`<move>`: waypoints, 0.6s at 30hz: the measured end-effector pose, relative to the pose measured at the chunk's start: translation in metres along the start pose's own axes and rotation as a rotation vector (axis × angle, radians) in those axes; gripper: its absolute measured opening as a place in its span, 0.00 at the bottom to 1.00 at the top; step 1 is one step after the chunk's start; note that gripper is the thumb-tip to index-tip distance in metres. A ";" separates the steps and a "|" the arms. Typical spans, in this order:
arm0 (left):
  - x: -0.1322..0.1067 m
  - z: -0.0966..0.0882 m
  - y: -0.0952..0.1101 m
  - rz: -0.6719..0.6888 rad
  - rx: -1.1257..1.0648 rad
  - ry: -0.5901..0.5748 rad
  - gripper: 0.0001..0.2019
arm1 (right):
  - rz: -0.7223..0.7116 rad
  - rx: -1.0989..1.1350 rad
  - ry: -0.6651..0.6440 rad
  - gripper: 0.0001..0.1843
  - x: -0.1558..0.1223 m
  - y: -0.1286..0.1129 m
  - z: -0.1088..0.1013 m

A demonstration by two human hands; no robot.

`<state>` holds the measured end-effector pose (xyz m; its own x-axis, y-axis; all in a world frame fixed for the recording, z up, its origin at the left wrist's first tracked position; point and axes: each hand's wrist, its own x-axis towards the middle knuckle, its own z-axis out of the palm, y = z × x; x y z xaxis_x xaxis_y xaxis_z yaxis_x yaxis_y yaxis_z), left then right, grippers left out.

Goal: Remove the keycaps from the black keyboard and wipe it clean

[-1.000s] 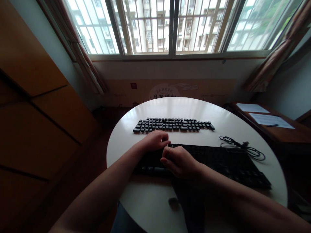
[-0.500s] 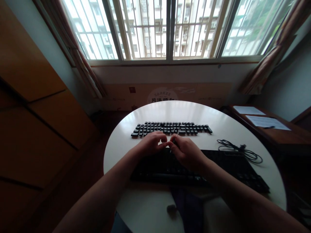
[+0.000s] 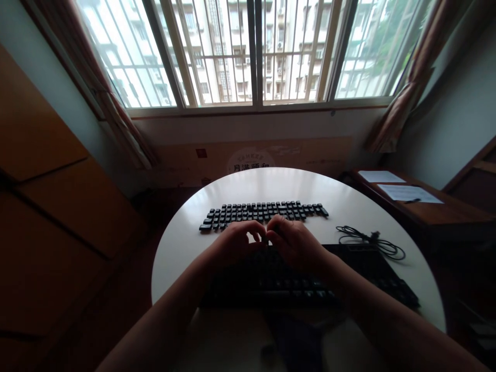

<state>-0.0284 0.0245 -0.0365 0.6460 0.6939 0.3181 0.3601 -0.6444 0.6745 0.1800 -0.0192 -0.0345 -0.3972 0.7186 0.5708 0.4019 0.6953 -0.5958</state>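
Note:
My left hand [image 3: 242,237] and my right hand [image 3: 290,237] meet fingertip to fingertip over the back edge of a black keyboard [image 3: 263,284]. A small dark piece, apparently a keycap [image 3: 265,239], is pinched at the left fingertips. My right hand is closed round a thin wire keycap puller [image 3: 281,220], mostly hidden by the fingers. Just beyond the hands, loose black keycaps [image 3: 232,213] stand in rows on the white table [image 3: 186,248]. Both forearms cover parts of the keyboard.
A coiled black cable [image 3: 372,240] lies at the right, behind the keyboard. Near the table's front are a dark cloth-like strip [image 3: 296,341] and a small dark item [image 3: 268,354]. Papers [image 3: 408,194] and a pen lie on a brown side table [image 3: 422,214].
The view has tilted up slightly and shifted right. My fingertips have drawn together round the small piece, and the puller's wires, which stuck out from my right hand, now show less.

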 end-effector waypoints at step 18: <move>0.005 -0.009 -0.001 -0.044 -0.167 -0.059 0.10 | -0.066 -0.162 0.008 0.10 0.001 -0.002 -0.005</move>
<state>-0.0316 0.0312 -0.0301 0.6721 0.6973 0.2493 0.2754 -0.5479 0.7899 0.1830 -0.0200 -0.0304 -0.4207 0.6706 0.6109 0.5033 0.7328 -0.4579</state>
